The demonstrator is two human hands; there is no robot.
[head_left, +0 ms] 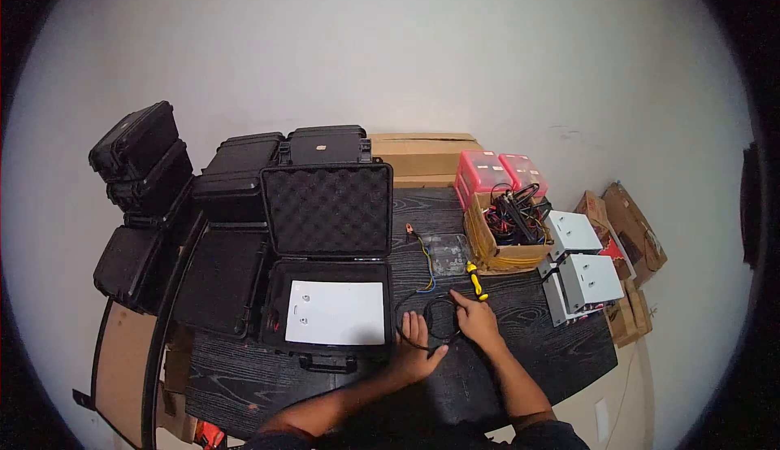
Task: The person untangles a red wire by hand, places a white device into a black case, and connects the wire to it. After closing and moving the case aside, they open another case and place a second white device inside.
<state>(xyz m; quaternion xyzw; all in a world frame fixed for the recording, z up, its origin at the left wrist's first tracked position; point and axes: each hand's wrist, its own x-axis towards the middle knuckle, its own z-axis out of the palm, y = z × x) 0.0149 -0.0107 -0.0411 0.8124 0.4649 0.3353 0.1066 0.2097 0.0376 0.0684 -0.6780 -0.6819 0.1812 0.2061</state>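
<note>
A black cable (431, 335) lies in a loop on the dark wood-grain table (520, 360), and thin blue, yellow-green wires (428, 265) run from it to a small orange-brown end (409, 229). Lying flat over the left side of the loop, my left hand (416, 344) has its fingers stretched and its thumb apart. On the right side of the loop, my right hand (477, 321) has its index finger extended along the cable, the other fingers curled at it. A yellow and black screwdriver (476, 281) lies just beyond my right hand.
Left of my hands stands an open black case (327, 210) with foam in its lid and a white panel (335, 312) inside. More black cases (134, 263) are stacked farther left. A cardboard box of cables (512, 251), red-pink containers (485, 172) and white metal boxes (591, 281) stand right.
</note>
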